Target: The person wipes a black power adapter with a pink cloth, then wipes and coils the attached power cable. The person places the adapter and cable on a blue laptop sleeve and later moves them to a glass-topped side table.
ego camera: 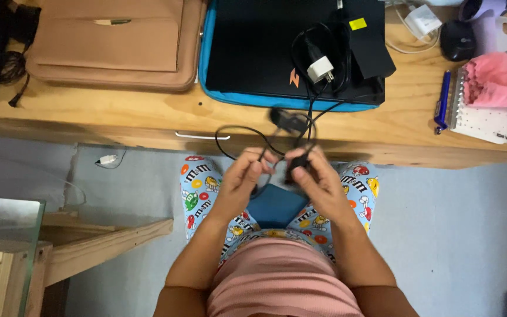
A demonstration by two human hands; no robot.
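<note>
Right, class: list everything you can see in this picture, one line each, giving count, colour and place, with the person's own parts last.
wooden desk: one, light brown, across top
black cable: one, looped, between both hands
black laptop: one, on blue sleeve
tan fabric case: one, desk left
white plug: one, on laptop
blue pen: one, desk right
white spiral notebook: one, desk right
pink cloth: one, on notebook
left hand: holding cable
right hand: holding cable

A tan laptop sleeve (110,44) lies on the wooden desk (148,111), beside a black laptop (265,47) resting on a blue sleeve (208,58). At the right sit a black mouse (458,40), a blue pen (442,101), a spiral notebook (482,120) and a pink cloth (500,81).
</note>
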